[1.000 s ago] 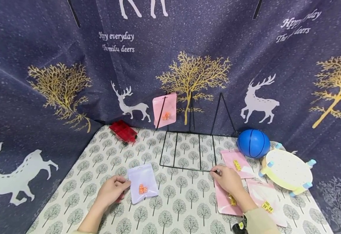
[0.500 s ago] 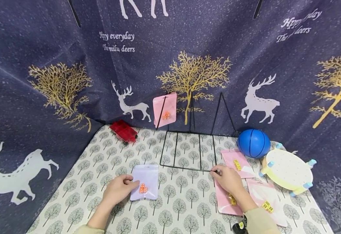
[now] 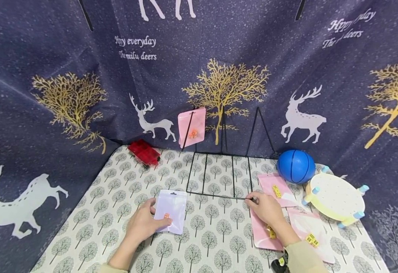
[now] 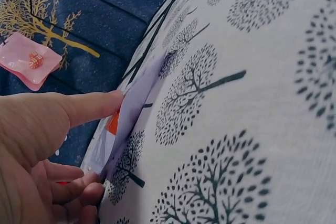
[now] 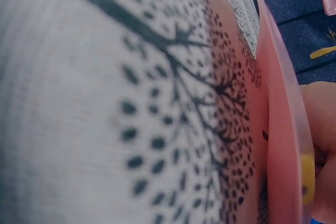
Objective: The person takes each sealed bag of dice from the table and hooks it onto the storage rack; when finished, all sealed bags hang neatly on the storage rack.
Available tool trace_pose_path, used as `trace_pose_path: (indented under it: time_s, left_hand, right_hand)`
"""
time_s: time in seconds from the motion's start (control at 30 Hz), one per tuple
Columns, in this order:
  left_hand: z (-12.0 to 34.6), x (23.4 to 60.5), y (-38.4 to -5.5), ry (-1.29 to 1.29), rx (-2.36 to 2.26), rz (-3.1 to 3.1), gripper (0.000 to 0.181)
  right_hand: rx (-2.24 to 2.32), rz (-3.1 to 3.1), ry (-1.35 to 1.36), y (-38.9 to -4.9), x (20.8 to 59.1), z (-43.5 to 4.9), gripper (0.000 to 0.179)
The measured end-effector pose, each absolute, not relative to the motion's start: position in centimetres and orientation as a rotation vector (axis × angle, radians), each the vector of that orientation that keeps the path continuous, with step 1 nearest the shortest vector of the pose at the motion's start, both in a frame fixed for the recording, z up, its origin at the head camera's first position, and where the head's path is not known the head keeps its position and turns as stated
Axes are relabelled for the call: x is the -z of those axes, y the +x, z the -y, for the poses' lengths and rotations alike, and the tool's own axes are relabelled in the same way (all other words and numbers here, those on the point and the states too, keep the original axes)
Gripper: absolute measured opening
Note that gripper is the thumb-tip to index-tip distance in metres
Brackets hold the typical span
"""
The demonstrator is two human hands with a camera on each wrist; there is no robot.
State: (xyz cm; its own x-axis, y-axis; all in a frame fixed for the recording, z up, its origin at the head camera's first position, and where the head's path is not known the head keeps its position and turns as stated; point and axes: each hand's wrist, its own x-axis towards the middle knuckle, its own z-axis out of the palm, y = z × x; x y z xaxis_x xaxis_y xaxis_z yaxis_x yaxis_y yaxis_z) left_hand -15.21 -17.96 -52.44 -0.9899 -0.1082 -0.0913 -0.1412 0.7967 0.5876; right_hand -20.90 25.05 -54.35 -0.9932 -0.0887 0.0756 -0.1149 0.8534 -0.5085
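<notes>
My left hand [image 3: 143, 222] holds a lavender zip pouch [image 3: 175, 203] at its left side, the thumb lying over the orange dice that show inside. In the left wrist view the pouch [image 4: 137, 98] is tilted close over the tablecloth, between thumb and fingers. At the front right corner of the black wire rack [image 3: 216, 196], my right hand [image 3: 268, 208] grips the frame. Under that wrist lies a pink pouch [image 3: 261, 239] with yellow dice, seen edge-on in the right wrist view. Another pink pouch [image 3: 191, 123] with orange dice hangs on the rack's left hook.
Two more pink pouches with yellow dice, an upper one [image 3: 270, 182] and a lower one [image 3: 299, 223], lie at right. Beyond them are a blue ball [image 3: 296, 167] and an upturned cream stool [image 3: 337, 197]. A red toy vehicle [image 3: 143, 151] sits back left, before the dark curtain [image 3: 93, 57].
My left hand has moved right and its thumb has slid further onto the lavender pouch, over the dice. The pouch has turned straighter. The right hand stays at the rack corner.
</notes>
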Motion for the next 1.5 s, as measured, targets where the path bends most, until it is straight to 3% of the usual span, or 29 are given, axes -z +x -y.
trace_pose_path:
  time_s: [0.23, 0.53, 0.67, 1.0, 1.5]
  left_hand:
    - [18.1, 52.8, -15.4, -0.198, -1.092, -2.874, 0.108]
    - [18.4, 53.4, -15.3, -0.228, -1.528, -2.692, 0.051]
    - [18.4, 53.3, -15.2, -0.225, -1.579, -2.681, 0.036]
    - [17.7, 52.5, -15.1, -0.107, -1.705, -2.681, 0.022]
    - [15.5, 50.9, -15.3, 0.19, -1.949, -2.798, 0.024]
  right_hand:
    - [-0.829, 2.968, 0.172, -20.8, 54.3, -25.0, 0.013]
    - [-0.83, 2.982, 0.157, -20.9, 54.3, -25.1, 0.013]
    - [-0.825, 2.979, 0.16, -20.9, 54.3, -25.1, 0.012]
    - [-0.826, 2.986, 0.154, -20.9, 54.3, -25.0, 0.011]
    - [-0.796, 2.958, 0.163, -20.8, 54.5, -25.0, 0.012]
